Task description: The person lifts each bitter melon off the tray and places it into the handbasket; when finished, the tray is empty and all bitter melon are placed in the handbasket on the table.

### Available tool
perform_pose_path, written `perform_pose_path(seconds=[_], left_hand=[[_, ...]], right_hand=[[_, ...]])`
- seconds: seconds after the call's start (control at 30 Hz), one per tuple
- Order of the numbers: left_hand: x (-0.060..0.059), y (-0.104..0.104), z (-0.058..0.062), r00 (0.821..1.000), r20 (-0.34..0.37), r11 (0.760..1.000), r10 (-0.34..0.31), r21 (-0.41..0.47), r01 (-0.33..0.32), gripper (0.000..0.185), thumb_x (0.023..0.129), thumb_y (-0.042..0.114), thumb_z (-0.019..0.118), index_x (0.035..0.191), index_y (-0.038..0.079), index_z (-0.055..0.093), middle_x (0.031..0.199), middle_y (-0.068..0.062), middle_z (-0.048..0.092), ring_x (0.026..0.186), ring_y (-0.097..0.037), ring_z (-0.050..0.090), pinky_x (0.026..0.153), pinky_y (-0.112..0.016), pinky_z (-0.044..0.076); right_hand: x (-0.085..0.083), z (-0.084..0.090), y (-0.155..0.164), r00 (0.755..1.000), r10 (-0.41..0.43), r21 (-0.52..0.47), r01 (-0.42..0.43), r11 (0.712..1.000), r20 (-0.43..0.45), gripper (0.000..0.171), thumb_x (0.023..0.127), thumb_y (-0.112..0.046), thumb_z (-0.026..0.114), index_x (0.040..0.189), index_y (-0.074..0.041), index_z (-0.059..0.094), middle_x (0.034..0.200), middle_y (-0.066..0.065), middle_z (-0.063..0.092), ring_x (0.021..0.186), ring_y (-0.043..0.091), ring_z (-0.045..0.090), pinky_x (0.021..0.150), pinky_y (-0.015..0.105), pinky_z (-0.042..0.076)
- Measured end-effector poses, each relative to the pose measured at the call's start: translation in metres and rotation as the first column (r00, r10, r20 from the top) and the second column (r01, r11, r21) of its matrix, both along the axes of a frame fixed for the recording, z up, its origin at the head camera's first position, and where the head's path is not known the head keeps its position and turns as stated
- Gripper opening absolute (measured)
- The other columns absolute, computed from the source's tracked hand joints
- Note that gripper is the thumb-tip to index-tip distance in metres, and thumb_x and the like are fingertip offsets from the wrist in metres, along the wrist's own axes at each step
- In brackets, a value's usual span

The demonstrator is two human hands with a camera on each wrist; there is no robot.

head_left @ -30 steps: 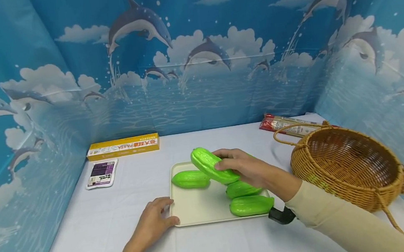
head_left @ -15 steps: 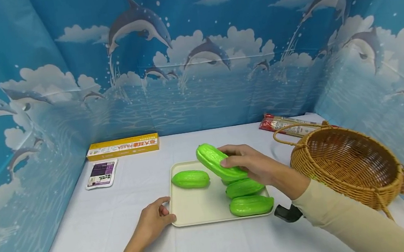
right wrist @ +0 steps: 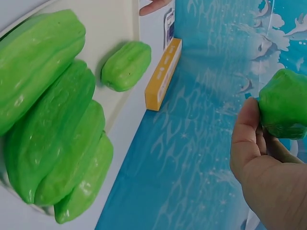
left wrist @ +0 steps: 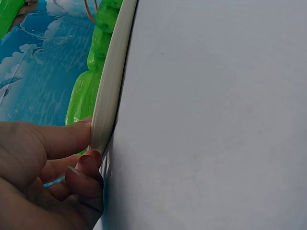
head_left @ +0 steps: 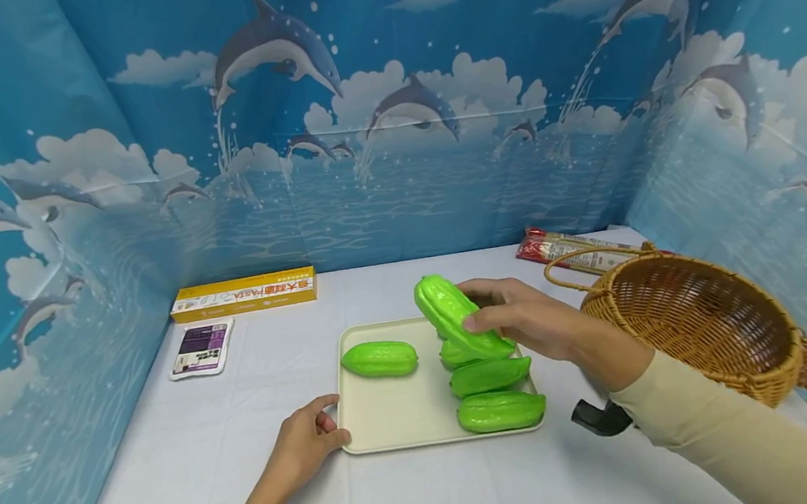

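Note:
A bright green, ridged gourd is held in my right hand above the right back part of a cream tray. Thumb and fingers grip its side, and it tilts with one end up to the left. In the right wrist view the held gourd shows end-on. Several like gourds lie on the tray: a lone one at the back left, the others, such as the front gourd, in a row along the right. My left hand holds the tray's left rim, other fingers curled beside it.
A wicker basket with looped handles stands on its side at the right. Behind it lies a red and clear packet. A yellow pasta box and a purple and white packet lie at the back left.
My right hand has moved to the right and slightly up with the gourd, which now stands more upright. The left hand has shifted slightly at the tray rim.

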State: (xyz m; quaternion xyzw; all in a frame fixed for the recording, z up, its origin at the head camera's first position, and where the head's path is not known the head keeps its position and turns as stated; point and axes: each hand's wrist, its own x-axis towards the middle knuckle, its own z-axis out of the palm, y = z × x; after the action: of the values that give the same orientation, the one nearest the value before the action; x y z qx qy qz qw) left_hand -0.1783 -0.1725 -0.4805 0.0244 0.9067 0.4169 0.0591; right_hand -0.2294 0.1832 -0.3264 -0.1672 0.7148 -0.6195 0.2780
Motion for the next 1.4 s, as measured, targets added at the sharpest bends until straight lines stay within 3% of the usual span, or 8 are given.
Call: perform_pose_path(seconds=[0.4, 0.7, 0.9, 1.1, 1.3, 1.4], left_hand=[[0.000, 0.000, -0.003, 1.000, 0.010, 1.000, 0.002, 0.021, -0.002, 0.061, 0.080, 0.009, 0.084, 0.137, 0.006, 0.062, 0.082, 0.003, 0.058, 0.070, -0.011, 0.051, 0.066, -0.026, 0.042], [0.001, -0.001, 0.000, 0.999, 0.030, 0.999, -0.016, 0.035, 0.015, 0.062, 0.079, 0.010, 0.085, 0.137, 0.003, 0.062, 0.082, 0.002, 0.058, 0.070, -0.012, 0.051, 0.064, -0.025, 0.043], [0.001, -0.002, 0.000, 0.999, 0.043, 0.999, -0.020, 0.048, 0.018, 0.064, 0.079, 0.009, 0.086, 0.137, 0.003, 0.061, 0.082, 0.002, 0.057, 0.070, -0.013, 0.051, 0.063, -0.025, 0.042], [-0.001, -0.001, -0.001, 0.999, 0.047, 0.999, -0.024, 0.049, 0.022, 0.064, 0.080, 0.007, 0.084, 0.139, 0.000, 0.059, 0.081, 0.001, 0.056, 0.069, -0.013, 0.049, 0.059, -0.025, 0.041], [-0.002, -0.002, -0.002, 0.998, 0.052, 0.999, -0.030, 0.041, 0.028, 0.065, 0.081, 0.007, 0.084, 0.140, 0.000, 0.059, 0.081, 0.001, 0.055, 0.069, -0.013, 0.048, 0.059, -0.024, 0.040], [-0.002, -0.002, -0.001, 0.998, 0.053, 0.999, -0.030, 0.042, 0.027, 0.065, 0.081, 0.006, 0.084, 0.140, -0.001, 0.058, 0.081, 0.001, 0.056, 0.069, -0.013, 0.048, 0.059, -0.024, 0.041]], right_hand=[[-0.002, 0.006, 0.023, 0.999, -0.019, 0.016, 0.020, 1.000, -0.039, 0.067, 0.102, -0.020, 0.058, 0.159, -0.004, 0.027, 0.149, 0.018, 0.044, 0.124, 0.027, 0.054, 0.097, 0.038, 0.050], [-0.003, 0.017, 0.034, 0.995, -0.074, 0.056, 0.078, 0.995, -0.070, 0.072, 0.098, -0.021, 0.063, 0.159, -0.005, 0.027, 0.144, 0.021, 0.046, 0.118, 0.028, 0.054, 0.090, 0.034, 0.053], [-0.003, 0.023, 0.043, 0.992, -0.102, 0.081, 0.108, 0.991, -0.070, 0.072, 0.097, -0.020, 0.065, 0.158, -0.006, 0.030, 0.145, 0.019, 0.047, 0.118, 0.026, 0.056, 0.091, 0.034, 0.053], [-0.005, 0.031, 0.057, 0.992, -0.087, 0.069, 0.094, 0.993, -0.090, 0.072, 0.101, -0.018, 0.061, 0.162, -0.013, 0.022, 0.141, 0.019, 0.045, 0.110, 0.024, 0.061, 0.085, 0.035, 0.057], [-0.003, 0.044, 0.076, 0.990, -0.087, 0.084, 0.097, 0.992, -0.114, 0.068, 0.105, -0.015, 0.056, 0.163, -0.018, 0.021, 0.139, 0.019, 0.044, 0.083, 0.018, 0.057, 0.065, 0.031, 0.053], [-0.003, 0.048, 0.088, 0.987, -0.092, 0.088, 0.104, 0.991, -0.131, 0.068, 0.105, -0.015, 0.055, 0.163, -0.021, 0.020, 0.137, 0.020, 0.045, 0.082, 0.020, 0.057, 0.062, 0.034, 0.052]])
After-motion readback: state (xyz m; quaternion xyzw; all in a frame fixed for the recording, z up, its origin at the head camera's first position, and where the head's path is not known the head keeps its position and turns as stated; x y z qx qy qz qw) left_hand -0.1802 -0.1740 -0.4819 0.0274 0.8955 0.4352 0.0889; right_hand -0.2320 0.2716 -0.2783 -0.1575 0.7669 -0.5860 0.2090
